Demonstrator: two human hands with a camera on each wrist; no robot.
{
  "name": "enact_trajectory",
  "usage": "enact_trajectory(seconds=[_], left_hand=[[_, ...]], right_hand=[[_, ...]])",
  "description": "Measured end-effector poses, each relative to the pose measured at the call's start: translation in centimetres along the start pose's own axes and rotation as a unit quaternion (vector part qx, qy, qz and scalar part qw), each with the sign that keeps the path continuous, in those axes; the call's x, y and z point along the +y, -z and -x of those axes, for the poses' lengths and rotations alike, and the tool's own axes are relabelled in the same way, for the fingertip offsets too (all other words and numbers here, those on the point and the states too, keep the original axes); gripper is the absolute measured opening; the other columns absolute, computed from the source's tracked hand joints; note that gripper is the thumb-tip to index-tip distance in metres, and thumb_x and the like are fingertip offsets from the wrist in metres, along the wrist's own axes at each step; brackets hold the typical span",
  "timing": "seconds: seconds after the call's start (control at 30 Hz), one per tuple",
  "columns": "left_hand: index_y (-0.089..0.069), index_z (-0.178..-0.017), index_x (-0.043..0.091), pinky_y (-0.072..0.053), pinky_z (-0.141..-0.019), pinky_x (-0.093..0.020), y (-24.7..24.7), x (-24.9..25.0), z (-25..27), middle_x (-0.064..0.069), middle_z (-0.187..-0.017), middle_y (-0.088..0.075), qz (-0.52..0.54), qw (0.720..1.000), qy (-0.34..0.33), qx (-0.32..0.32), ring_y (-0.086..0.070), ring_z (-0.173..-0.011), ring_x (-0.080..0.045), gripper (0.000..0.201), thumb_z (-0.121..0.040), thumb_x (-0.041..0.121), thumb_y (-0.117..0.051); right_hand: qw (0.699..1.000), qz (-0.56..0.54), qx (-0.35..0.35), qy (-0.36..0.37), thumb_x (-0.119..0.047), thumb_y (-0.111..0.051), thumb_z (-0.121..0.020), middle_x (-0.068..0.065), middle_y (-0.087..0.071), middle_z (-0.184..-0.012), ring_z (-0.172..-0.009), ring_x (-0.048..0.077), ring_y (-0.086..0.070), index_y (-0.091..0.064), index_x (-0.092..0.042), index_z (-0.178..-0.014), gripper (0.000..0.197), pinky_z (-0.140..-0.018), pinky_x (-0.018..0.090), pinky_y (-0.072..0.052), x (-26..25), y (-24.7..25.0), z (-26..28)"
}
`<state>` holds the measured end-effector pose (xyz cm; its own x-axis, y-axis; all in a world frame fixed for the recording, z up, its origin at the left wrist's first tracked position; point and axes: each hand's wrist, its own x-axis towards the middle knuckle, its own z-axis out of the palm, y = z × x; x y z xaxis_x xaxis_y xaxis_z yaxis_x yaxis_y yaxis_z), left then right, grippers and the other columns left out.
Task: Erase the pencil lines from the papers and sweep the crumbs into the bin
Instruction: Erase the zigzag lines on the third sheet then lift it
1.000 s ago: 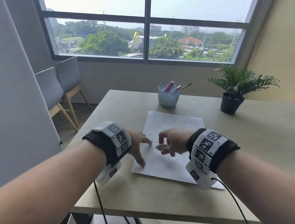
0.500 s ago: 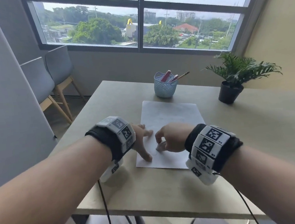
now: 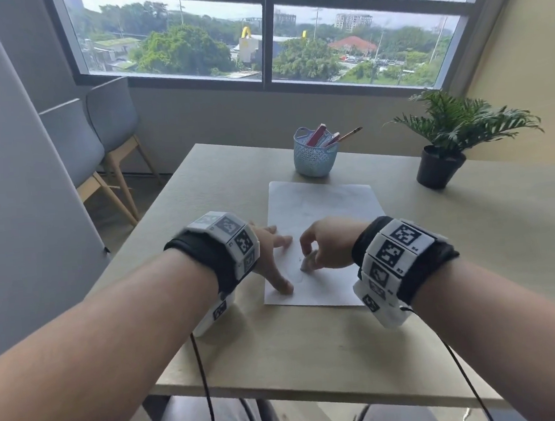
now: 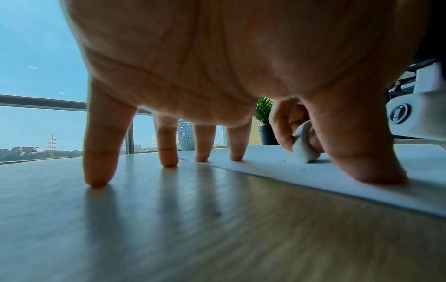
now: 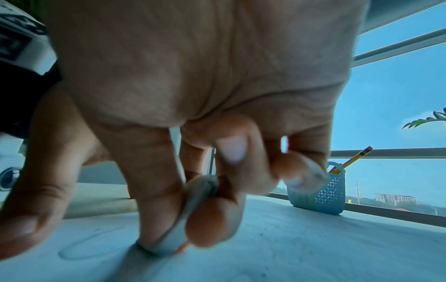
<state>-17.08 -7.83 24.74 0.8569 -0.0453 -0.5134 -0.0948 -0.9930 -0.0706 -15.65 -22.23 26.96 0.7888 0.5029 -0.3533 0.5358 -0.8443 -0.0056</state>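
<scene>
Roughly, biggest first: counter [image 3: 313, 340] carries everything, and places below are given relative to the paper [image 3: 322, 206], a single white sheet lying flat near the counter's middle. Beyond the paper's far edge stands a blue basket [image 3: 311, 156] with a pencil [image 3: 350, 135] sticking out; off to its far right a potted plant [image 3: 440, 164]. Left hand [image 3: 269, 254] sits at the paper's left edge, fingers [image 4: 235, 145] straight and spread, thumb and two fingertips pressing the sheet, the other two on bare counter just beside it. Right hand [image 3: 328, 246] is over the paper's near half, fingers curled, pinching a small grey eraser [image 3: 307, 263] whose tip touches the sheet. Step in hand looks like rubbing out marks: best done with short strokes away from the pinned edge, firm hold-down close to the eraser so the sheet does not buckle, light pressure to avoid tearing. Faint pencil traces [image 5: 91, 246] and a few dark crumbs [image 4: 282, 160] show near the eraser, but how much line remains is hard to make out. No bin is in view, nor any second sheet.
</scene>
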Motion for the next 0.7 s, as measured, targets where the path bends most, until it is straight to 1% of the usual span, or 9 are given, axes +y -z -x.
enact_trajectory(seconds=[0.07,0.2,0.3,0.4,0.47,0.53,0.57,0.63,0.7], left_hand=[[0.002,-0.149,0.044,-0.008,-0.117,-0.05,0.0,0.0,-0.1,0.012,-0.159,0.005,0.001,1.0,0.001,-0.001,0.002,-0.146,-0.026,0.108,-0.067,0.077,-0.06],[0.001,-0.149,0.045,-0.009,-0.117,-0.051,-0.1,-0.1,-0.3,0.013,-0.159,0.005,0.0,1.0,0.001,-0.001,0.001,-0.146,-0.026,0.108,-0.066,0.078,-0.06],[0.0,-0.149,0.046,-0.011,-0.116,-0.052,-0.2,-0.2,-0.3,0.012,-0.159,0.002,0.003,1.0,0.0,0.002,-0.001,-0.146,-0.026,0.109,-0.065,0.079,-0.06],[-0.001,-0.149,0.045,-0.016,-0.114,-0.052,-0.2,-0.3,-0.3,0.01,-0.157,-0.003,0.003,1.0,0.0,0.006,-0.006,-0.144,-0.026,0.111,-0.063,0.079,-0.061],[-0.002,-0.15,0.045,-0.017,-0.114,-0.051,-0.2,-0.3,-0.4,0.01,-0.156,-0.006,0.0,1.0,0.0,0.007,-0.007,-0.144,-0.025,0.111,-0.063,0.079,-0.061],[-0.002,-0.15,0.045,-0.017,-0.114,-0.05,-0.2,-0.2,-0.4,0.01,-0.156,-0.007,-0.003,1.0,-0.001,0.01,-0.008,-0.143,-0.025,0.11,-0.064,0.079,-0.061],[-0.002,-0.15,0.045,-0.018,-0.114,-0.05,-0.2,-0.2,-0.4,0.01,-0.156,-0.008,-0.003,1.0,-0.002,0.012,-0.01,-0.143,-0.024,0.109,-0.064,0.079,-0.061],[-0.004,-0.149,0.045,-0.019,-0.113,-0.048,-0.2,-0.3,-0.3,0.011,-0.155,-0.011,-0.002,1.0,-0.002,0.016,-0.012,-0.142,-0.022,0.109,-0.063,0.079,-0.061],[-0.005,-0.149,0.046,-0.019,-0.114,-0.048,-0.2,-0.4,-0.2,0.012,-0.155,-0.012,-0.001,1.0,-0.003,0.016,-0.012,-0.143,-0.021,0.11,-0.062,0.079,-0.063]], right_hand=[[1.0,0.001,0.002,0.001,-0.039,-0.06,-0.091,-0.002,-0.063,-0.111,-0.093,0.019,-0.053,-0.065,-0.023,-0.111,0.027,-0.073,0.027,-0.038,0.0,-0.2,0.2],[1.0,-0.003,-0.023,0.016,-0.039,-0.058,-0.093,-0.005,-0.057,-0.098,-0.088,0.016,-0.049,-0.064,-0.024,-0.109,0.023,-0.071,0.026,-0.035,-0.2,-0.7,1.2],[1.0,0.004,-0.026,0.01,-0.043,-0.061,-0.09,-0.003,-0.061,-0.104,-0.088,0.015,-0.05,-0.064,-0.025,-0.111,0.028,-0.071,0.026,-0.036,-0.1,-0.1,1.1],[1.0,0.012,-0.007,-0.001,-0.041,-0.062,-0.089,-0.003,-0.064,-0.11,-0.089,0.017,-0.052,-0.065,-0.024,-0.11,0.028,-0.071,0.026,-0.038,-0.1,0.3,0.5],[1.0,0.02,-0.005,0.008,-0.038,-0.061,-0.09,-0.003,-0.064,-0.107,-0.088,0.017,-0.052,-0.066,-0.023,-0.107,0.023,-0.065,0.025,-0.038,-0.4,0.0,0.6],[0.999,0.024,-0.013,0.03,-0.035,-0.06,-0.091,-0.006,-0.061,-0.097,-0.083,0.015,-0.051,-0.065,-0.022,-0.103,0.018,-0.056,0.022,-0.033,-0.6,-0.4,1.0],[0.999,0.022,-0.019,0.038,-0.035,-0.06,-0.091,-0.007,-0.058,-0.092,-0.082,0.014,-0.05,-0.065,-0.023,-0.103,0.018,-0.054,0.021,-0.032,-0.7,-0.4,1.2],[0.999,0.017,-0.03,0.04,-0.038,-0.061,-0.091,-0.007,-0.056,-0.092,-0.083,0.014,-0.05,-0.065,-0.023,-0.106,0.021,-0.059,0.023,-0.035,-0.7,-0.2,1.3],[0.999,0.006,-0.034,0.021,-0.04,-0.063,-0.089,-0.005,-0.061,-0.099,-0.087,0.015,-0.052,-0.066,-0.024,-0.108,0.026,-0.069,0.026,-0.04,-0.3,0.2,0.9]])
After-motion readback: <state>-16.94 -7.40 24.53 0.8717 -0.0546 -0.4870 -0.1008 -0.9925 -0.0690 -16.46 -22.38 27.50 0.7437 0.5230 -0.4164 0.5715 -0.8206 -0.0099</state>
